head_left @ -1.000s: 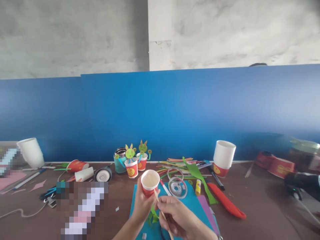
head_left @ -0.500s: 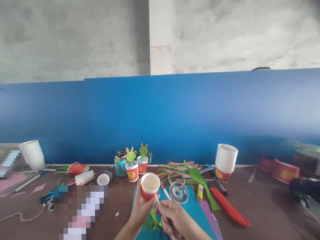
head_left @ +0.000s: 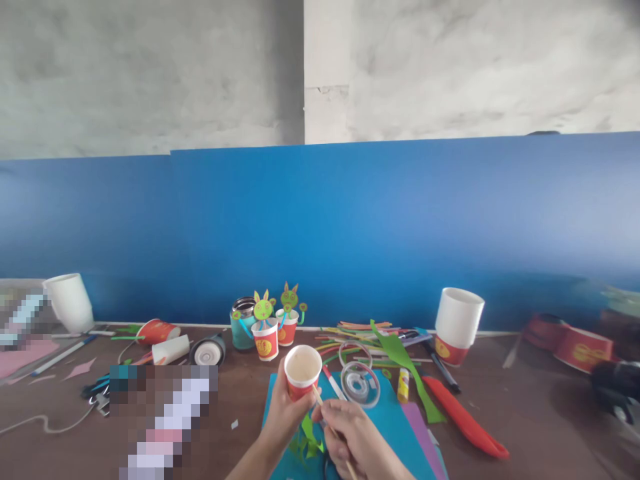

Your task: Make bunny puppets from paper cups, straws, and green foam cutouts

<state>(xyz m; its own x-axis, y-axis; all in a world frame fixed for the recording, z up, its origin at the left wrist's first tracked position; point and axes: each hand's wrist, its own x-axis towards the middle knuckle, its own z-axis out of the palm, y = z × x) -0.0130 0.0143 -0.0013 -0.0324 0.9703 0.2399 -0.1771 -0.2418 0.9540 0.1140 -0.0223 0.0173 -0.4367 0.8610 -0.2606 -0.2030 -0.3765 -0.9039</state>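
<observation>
A red and white paper cup (head_left: 303, 368) is held upright by my left hand (head_left: 281, 415), its fingers wrapped round the side and its open mouth facing me. My right hand (head_left: 350, 430) grips a thin wooden stick (head_left: 336, 435), whose upper tip touches the cup's red side near my left thumb. Under both hands lies blue paper (head_left: 380, 433) with green paper scraps (head_left: 309, 440) on it. Just behind stand two decorated cups (head_left: 266, 341) with green animal heads and blue arms.
Tape rolls (head_left: 359, 385), a glue stick (head_left: 403, 385), a green strip (head_left: 407, 367) and a red pouch (head_left: 465, 419) lie to the right. Stacked cups (head_left: 459, 323) stand behind them. A teal flask (head_left: 243, 328), its lid (head_left: 207, 353) and tipped cups (head_left: 158, 331) are at left.
The view has shifted slightly, so most things sit a little further right. My hands keep the same holds on the cup and the stick, with the stick's tip still at the cup's side.
</observation>
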